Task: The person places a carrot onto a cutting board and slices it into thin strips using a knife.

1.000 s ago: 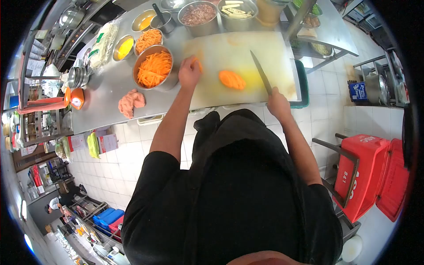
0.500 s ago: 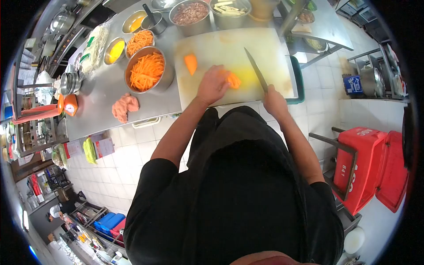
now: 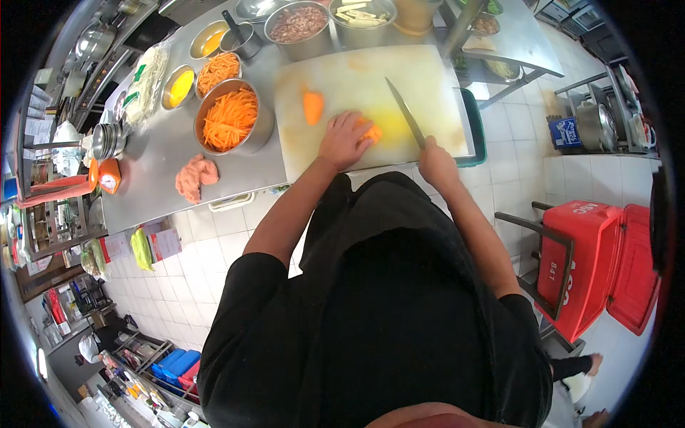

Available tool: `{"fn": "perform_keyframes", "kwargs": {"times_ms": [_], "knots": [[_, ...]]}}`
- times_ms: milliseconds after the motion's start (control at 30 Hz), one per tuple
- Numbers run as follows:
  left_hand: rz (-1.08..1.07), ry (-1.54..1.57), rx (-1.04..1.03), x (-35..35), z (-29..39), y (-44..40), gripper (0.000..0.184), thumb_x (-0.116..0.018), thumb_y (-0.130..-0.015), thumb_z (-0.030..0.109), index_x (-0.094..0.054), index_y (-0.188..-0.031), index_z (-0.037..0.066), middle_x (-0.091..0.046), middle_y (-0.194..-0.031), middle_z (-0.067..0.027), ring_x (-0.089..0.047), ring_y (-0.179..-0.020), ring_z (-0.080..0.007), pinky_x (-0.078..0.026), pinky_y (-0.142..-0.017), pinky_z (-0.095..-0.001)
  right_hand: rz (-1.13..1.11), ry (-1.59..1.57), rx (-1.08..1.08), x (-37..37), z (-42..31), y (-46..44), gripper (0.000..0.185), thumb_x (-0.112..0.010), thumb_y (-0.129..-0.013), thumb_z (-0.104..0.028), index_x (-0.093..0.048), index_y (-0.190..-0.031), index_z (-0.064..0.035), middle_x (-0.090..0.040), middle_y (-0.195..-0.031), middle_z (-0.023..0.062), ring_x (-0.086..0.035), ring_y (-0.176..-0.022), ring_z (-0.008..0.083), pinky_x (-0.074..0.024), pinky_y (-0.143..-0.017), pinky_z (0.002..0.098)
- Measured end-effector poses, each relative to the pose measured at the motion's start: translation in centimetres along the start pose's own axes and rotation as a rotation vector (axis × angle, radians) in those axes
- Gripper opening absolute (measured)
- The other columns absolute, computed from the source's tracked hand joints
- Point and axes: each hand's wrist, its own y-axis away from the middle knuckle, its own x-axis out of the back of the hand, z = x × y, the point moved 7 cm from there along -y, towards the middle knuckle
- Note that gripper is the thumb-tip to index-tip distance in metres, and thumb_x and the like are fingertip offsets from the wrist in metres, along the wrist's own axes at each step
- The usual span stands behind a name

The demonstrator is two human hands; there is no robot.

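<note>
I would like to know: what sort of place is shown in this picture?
Most likely a commercial kitchen, perhaps a restaurant's. Signs are the metal worktable, the large cutting board with a knife in the right hand, and a metal bowl heaped with orange strips.

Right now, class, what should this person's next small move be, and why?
Probably bring the knife leftward to the carrot pieces: the left hand partly covers them, while the right hand holds the knife apart, to their right.
</note>
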Motion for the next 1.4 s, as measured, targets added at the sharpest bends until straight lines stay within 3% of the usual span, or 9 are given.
{"fn": "perform_keyframes", "kwargs": {"times_ms": [333, 1033, 1300, 1333, 1400], "knots": [[0.035, -0.053, -0.038, 0.9, 0.9, 0.3, 0.062, -0.066, -0.090, 0.054, -0.062, -0.139, 0.017, -0.054, -0.142, -0.0187, -0.045, -0.136, -0.0381, -0.032, -0.113, -0.0529, -0.011, 0.012, 0.020, 0.4, -0.4, 0.2, 0.017, -0.051, -0.094, -0.007, -0.049, -0.110, 0.0011, -0.070, -0.098, 0.0317, -0.069, -0.097, 0.0489, -0.0526, -0.087, 0.0585], [0.051, -0.105, 0.069, 0.2, 1.5, 0.4, 0.053, -0.066, -0.088, 0.050, -0.066, -0.131, 0.018, -0.055, -0.136, -0.0165, -0.045, -0.133, -0.0359, -0.033, -0.109, -0.0537, 0.022, 0.060, 0.100, -0.3, 0.2, -0.5, 0.023, -0.052, -0.100, -0.020, -0.049, -0.110, 0.0002, -0.070, -0.095, 0.0331, -0.068, -0.092, 0.0513, -0.0523, -0.083, 0.0612], [-0.032, -0.021, 0.082, -0.5, 2.4, 0.8, 0.056, -0.068, -0.086, 0.050, -0.066, -0.132, 0.018, -0.056, -0.139, -0.0181, -0.046, -0.135, -0.0392, -0.035, -0.110, -0.0567, -0.014, -0.023, 0.126, -0.4, -0.7, 1.7, 0.023, -0.049, -0.101, -0.020, -0.045, -0.114, -0.0017, -0.069, -0.092, 0.0343, -0.067, -0.090, 0.0529, -0.0515, -0.082, 0.0627], [-0.023, -0.014, 0.072, -0.5, 2.4, 0.9, 0.056, -0.069, -0.087, 0.050, -0.066, -0.132, 0.018, -0.055, -0.140, -0.0182, -0.046, -0.135, -0.0392, -0.035, -0.110, -0.0567, -0.036, -0.011, 0.131, -1.1, -0.6, 1.5, 0.039, -0.048, -0.101, -0.018, -0.040, -0.137, -0.0055, -0.070, -0.090, 0.0337, -0.068, -0.087, 0.0528, -0.0519, -0.081, 0.0622], [0.075, -0.024, 0.039, -0.2, 2.5, 1.3, 0.055, -0.068, -0.088, 0.049, -0.066, -0.133, 0.018, -0.054, -0.140, -0.0179, -0.044, -0.136, -0.0379, -0.034, -0.111, -0.0554, -0.053, -0.036, 0.147, -0.4, -1.9, 2.3, 0.051, -0.050, -0.101, -0.016, -0.035, -0.149, -0.0103, -0.068, -0.088, 0.0353, -0.066, -0.086, 0.0550, -0.0496, -0.079, 0.0633]]}}
